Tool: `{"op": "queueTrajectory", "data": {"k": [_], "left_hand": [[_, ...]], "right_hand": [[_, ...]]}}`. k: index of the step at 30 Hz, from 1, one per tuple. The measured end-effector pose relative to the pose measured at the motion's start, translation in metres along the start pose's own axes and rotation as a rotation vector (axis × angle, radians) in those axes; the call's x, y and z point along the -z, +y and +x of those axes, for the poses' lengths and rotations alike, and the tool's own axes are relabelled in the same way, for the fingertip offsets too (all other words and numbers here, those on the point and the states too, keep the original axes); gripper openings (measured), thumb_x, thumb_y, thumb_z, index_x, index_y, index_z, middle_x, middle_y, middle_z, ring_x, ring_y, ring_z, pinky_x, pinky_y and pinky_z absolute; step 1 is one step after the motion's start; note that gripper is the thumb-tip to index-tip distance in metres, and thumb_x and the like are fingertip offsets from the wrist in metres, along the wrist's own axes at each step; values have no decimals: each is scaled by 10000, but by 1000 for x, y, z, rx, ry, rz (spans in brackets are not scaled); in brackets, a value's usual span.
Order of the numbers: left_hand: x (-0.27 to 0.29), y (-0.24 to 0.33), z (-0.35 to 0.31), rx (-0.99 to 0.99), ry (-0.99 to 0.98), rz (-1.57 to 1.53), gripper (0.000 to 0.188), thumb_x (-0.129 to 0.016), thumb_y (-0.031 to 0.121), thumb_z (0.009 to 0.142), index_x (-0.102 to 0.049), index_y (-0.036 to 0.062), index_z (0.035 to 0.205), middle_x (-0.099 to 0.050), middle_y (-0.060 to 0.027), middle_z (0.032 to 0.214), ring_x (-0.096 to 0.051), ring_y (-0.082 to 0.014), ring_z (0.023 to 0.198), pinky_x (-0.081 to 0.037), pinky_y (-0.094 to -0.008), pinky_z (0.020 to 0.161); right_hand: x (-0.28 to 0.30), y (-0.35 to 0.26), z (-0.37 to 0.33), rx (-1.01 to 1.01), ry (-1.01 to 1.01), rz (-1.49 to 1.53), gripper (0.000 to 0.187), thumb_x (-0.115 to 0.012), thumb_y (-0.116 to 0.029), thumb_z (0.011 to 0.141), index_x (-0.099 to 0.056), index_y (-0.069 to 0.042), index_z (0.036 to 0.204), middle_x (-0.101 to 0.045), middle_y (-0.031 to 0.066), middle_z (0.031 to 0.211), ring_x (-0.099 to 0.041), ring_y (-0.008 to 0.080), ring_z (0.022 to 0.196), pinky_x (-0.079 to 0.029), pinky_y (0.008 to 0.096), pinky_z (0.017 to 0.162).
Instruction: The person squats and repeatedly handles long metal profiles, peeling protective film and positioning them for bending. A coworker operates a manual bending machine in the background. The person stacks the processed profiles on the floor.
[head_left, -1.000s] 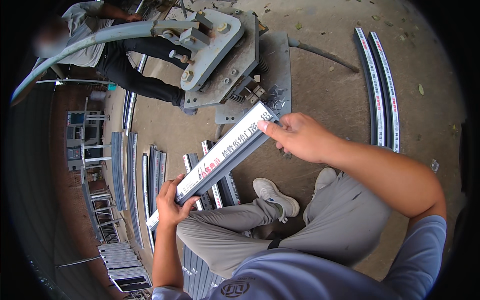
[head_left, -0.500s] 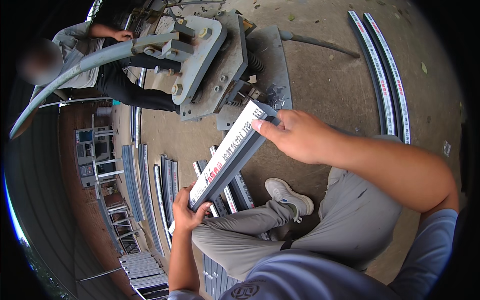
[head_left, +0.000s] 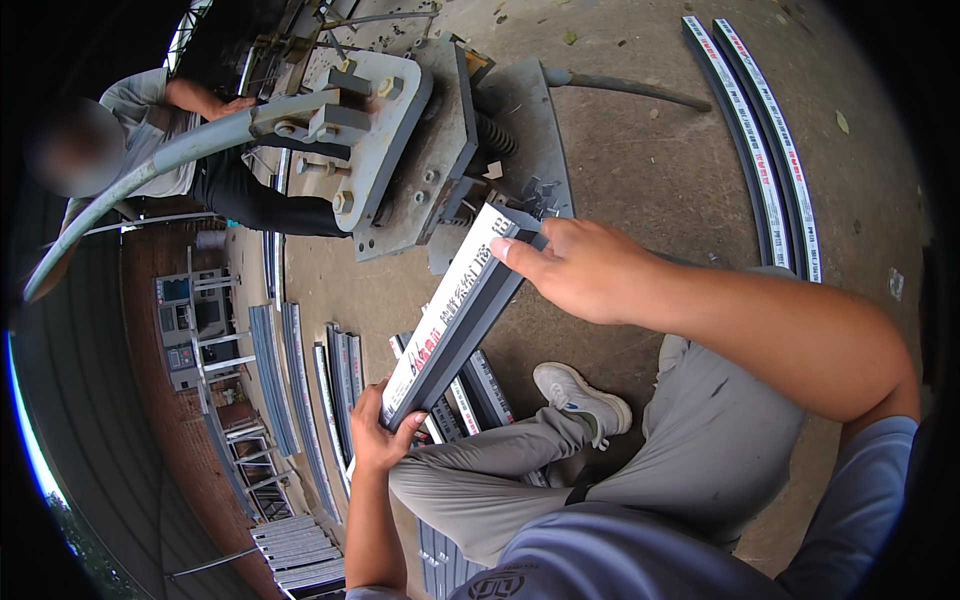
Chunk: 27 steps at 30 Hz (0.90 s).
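Note:
A grey metal profile (head_left: 462, 305) with a white printed film on its upper face slants across the middle of the view. My left hand (head_left: 380, 432) is closed round its near lower end, thumb along the edge. Close to the far end, my right hand (head_left: 585, 268) grips the same profile, with the thumb on the white film and the fingers mostly hidden behind it. That far end lies at the near side of a grey punching machine (head_left: 415, 150); whether they touch I cannot tell. Small metal scraps (head_left: 541, 195) lie on the machine's base plate.
A long curved lever (head_left: 190, 125) runs from the machine toward a co-worker (head_left: 165, 120) at the upper left. Several profiles (head_left: 345, 375) lie on the floor left of my legs. Two long profiles (head_left: 755, 150) lie at the right. A steel frame rack (head_left: 215, 370) stands further left.
My view has turned slightly, so the machine and floor appear a little further left. Both hands keep their hold on the profile, which stays at nearly the same slant.

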<state>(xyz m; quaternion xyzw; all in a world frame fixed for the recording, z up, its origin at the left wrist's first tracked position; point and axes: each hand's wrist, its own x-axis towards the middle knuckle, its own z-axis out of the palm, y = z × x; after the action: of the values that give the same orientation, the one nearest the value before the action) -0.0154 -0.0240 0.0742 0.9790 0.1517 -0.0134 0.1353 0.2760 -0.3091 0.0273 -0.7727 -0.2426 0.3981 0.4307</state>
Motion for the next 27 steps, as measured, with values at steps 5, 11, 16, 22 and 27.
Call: {"op": "queueTrajectory", "data": {"k": [5,11,16,22,27], "left_hand": [[2,0,1,13,-8,13,841,-860,580,793,-666,-95,1256,-681,-211,951,-693,-369,879,-545,-438,790],[0,-5,2,4,3,9,851,-866,582,785,-667,-102,1251,-684,-220,956,-698,-366,865,-549,-442,785],[0,-3,2,9,10,-5,856,-871,577,781,-668,-105,1257,-688,-218,962,-699,-357,879,-547,-437,789],[6,3,0,24,8,5,861,-871,572,781,-663,-101,1276,-690,-212,967,-693,-361,883,-538,-428,799],[5,2,0,17,3,25,857,-866,571,787,-660,-89,1293,-694,-212,973,-692,-368,894,-540,-434,815]], "right_hand": [[0,0,2,6,5,12,916,-436,-733,1032,-650,144,1189,-722,290,1114,-704,410,1111,-537,487,971],[-1,-4,2,9,6,17,923,-425,-720,1041,-632,160,1228,-707,314,1156,-690,428,1137,-528,491,992],[1,-7,1,-21,-15,39,948,-414,-710,1049,-585,184,1312,-649,360,1288,-633,451,1259,-489,497,1071],[2,-9,-1,-49,-24,71,960,-412,-695,1059,-527,196,1399,-627,375,1336,-594,463,1330,-459,494,1126],[-1,-12,-3,-37,19,69,832,-402,-632,1087,-610,156,1250,-665,349,1251,-644,448,1244,-494,501,1067]]}}
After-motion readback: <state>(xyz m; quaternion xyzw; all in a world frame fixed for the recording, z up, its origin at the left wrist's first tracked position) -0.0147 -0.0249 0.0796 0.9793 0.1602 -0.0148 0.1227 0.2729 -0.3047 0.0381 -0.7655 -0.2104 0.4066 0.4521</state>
